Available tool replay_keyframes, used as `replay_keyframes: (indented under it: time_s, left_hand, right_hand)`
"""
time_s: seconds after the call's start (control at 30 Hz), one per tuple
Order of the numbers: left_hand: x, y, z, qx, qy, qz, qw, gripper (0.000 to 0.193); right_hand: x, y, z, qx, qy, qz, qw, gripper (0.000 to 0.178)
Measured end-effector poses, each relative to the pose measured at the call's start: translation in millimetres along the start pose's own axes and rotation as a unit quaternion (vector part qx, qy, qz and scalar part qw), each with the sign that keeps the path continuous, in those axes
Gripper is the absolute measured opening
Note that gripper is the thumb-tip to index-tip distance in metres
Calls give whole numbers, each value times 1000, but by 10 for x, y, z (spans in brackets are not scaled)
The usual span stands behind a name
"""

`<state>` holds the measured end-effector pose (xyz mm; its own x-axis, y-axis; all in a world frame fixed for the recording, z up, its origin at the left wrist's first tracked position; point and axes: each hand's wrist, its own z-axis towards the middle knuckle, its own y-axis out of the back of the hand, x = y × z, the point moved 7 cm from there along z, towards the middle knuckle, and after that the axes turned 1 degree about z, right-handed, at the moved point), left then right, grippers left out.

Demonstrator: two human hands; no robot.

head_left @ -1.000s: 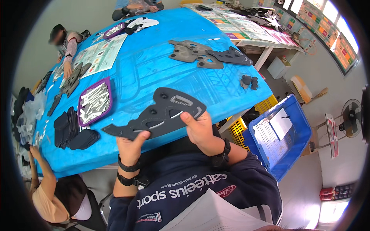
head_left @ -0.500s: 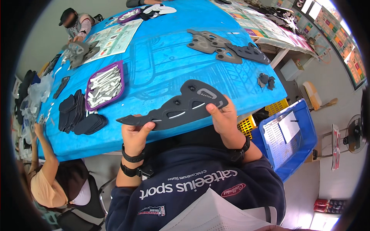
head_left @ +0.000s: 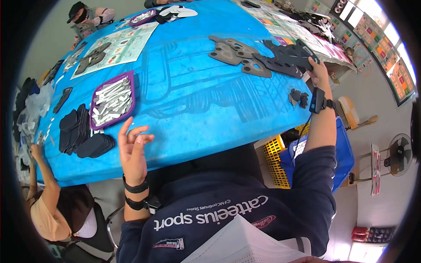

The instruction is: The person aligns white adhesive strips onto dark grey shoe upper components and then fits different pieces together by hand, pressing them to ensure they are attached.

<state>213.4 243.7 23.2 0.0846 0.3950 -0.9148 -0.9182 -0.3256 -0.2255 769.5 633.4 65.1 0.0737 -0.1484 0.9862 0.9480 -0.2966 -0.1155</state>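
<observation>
At the table's right side, my right hand [head_left: 319, 73] grips one end of a dark grey shoe upper [head_left: 291, 54], a flat piece with cutouts. The piece lies over or just above another dark upper [head_left: 276, 65]; whether they touch I cannot tell. Brownish-grey uppers [head_left: 230, 50] overlap to its left. My left hand [head_left: 133, 153] is raised over the near table edge, empty, with fingers apart and slightly curled. Nearest to it are a purple basket [head_left: 133, 93] of white and grey strips and stacks of dark rounded pieces [head_left: 96, 145].
A blue cloth covers the table [head_left: 188, 131]. Small dark scraps [head_left: 298, 97] lie by its right edge. A yellow crate [head_left: 274, 160] and a blue bin [head_left: 344, 149] stand below on the right. One person sits at the near left, another at the far left; a third person's arm shows at the far edge.
My right hand has carried the dark upper from in front of me to the pile at the far right. My left hand has let go of it and moved left.
</observation>
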Motion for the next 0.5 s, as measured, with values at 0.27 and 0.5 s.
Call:
replay_keyframes:
  time_s: [0.27, 0.5]
  left_hand:
    - [155, -142, 40, 9, 51, 17, 998, 52]
    - [280, -181, 55, 21, 65, 15, 998, 52]
  right_hand:
    - [175, -1035, -128, -38, 301, -692, 655, 82]
    - [-483, -2700, -1067, 278, 288, -683, 611, 55]
